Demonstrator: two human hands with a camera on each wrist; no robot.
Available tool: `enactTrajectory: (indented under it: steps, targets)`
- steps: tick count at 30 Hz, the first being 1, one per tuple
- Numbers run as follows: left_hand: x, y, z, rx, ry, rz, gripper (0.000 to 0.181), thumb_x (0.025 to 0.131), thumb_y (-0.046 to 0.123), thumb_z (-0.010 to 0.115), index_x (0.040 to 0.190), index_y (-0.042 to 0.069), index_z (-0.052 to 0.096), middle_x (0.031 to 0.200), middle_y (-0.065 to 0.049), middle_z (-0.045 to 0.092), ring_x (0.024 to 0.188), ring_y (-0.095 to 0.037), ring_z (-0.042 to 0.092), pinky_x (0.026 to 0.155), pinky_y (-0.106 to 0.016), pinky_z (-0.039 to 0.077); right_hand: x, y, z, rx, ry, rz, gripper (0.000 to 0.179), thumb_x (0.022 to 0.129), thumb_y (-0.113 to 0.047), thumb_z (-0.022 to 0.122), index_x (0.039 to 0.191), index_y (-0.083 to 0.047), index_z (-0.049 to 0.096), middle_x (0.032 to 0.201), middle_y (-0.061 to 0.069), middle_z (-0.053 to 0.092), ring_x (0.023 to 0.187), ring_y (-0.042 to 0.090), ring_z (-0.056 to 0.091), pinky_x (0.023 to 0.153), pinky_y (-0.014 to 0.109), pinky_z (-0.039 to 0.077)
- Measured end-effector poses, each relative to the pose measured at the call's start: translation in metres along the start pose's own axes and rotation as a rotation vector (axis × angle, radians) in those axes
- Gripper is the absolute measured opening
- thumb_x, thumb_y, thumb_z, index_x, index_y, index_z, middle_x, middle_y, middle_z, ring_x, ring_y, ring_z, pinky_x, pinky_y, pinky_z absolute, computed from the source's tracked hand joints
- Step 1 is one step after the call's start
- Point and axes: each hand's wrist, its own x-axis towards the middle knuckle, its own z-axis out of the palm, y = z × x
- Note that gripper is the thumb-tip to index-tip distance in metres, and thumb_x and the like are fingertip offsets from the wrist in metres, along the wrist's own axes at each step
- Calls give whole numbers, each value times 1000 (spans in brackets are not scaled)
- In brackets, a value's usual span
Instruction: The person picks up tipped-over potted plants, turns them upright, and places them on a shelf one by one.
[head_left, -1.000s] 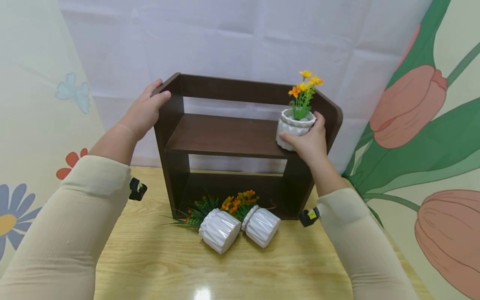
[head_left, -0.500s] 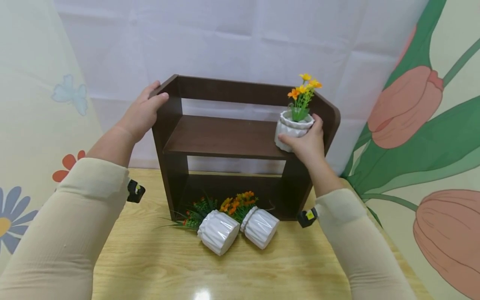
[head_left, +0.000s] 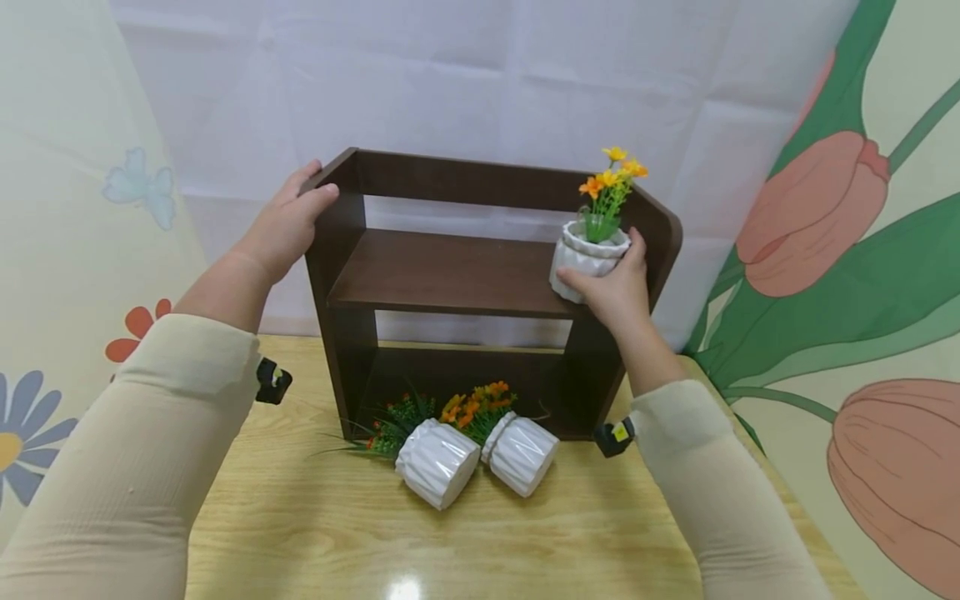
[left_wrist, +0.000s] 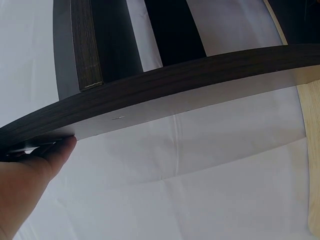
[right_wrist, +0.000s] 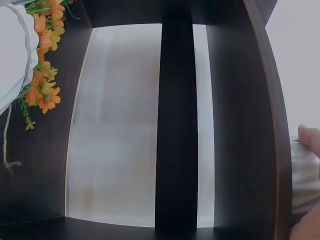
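A dark brown two-tier shelf (head_left: 450,271) stands upright on the table. My left hand (head_left: 279,225) grips the top of its left side panel, with the thumb over the front edge; in the left wrist view that hand (left_wrist: 30,182) is at the panel's outer face. With thumb and fingers around its sides, my right hand (head_left: 621,287) holds a white ribbed flowerpot (head_left: 583,260) of yellow and orange flowers, upright at the right end of the upper board. Only part of this white pot (right_wrist: 304,175) shows in the right wrist view, beyond the board's edge.
Two more white flowerpots lie tipped in front of the shelf, the left pot (head_left: 438,462) with red-dotted greenery and the right pot (head_left: 521,452) with orange flowers (head_left: 476,407). Their plants reach into the lower tier. A white cloth (head_left: 450,75) hangs behind; the wooden table (head_left: 337,533) extends forward.
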Motion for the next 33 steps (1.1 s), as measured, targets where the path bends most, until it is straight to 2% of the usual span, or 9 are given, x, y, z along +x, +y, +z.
enactTrajectory:
  steps: [4,14,24,33]
  targets:
    - [1,0,1,-7,4,-6,71,100,52,29,159,29,-3,166,-10,-1,150,-34,9,120,-58,11,-1,0,0,3,-1,5,117,74,-39,83,157,-18,3,159,16,24,144,28,29,118,43,28]
    - [1,2,0,-15,-6,-2,71,100,52,30,159,28,-3,166,-8,-3,152,-32,5,120,-58,9,-5,0,-6,21,23,-44,117,74,-38,83,157,-17,3,160,14,23,146,26,28,119,41,26]
    - [0,4,0,1,-4,-10,71,100,52,29,159,29,-3,166,-8,-4,152,-32,4,120,-58,9,-15,-1,-14,35,11,-74,114,76,-38,82,157,-14,6,160,15,23,146,25,27,120,40,26]
    - [3,3,0,2,4,-12,71,100,53,29,159,29,-3,166,-9,-1,151,-33,9,120,-57,11,-28,-1,-21,61,-25,-103,107,79,-29,81,156,-10,9,158,18,23,147,27,25,120,42,25]
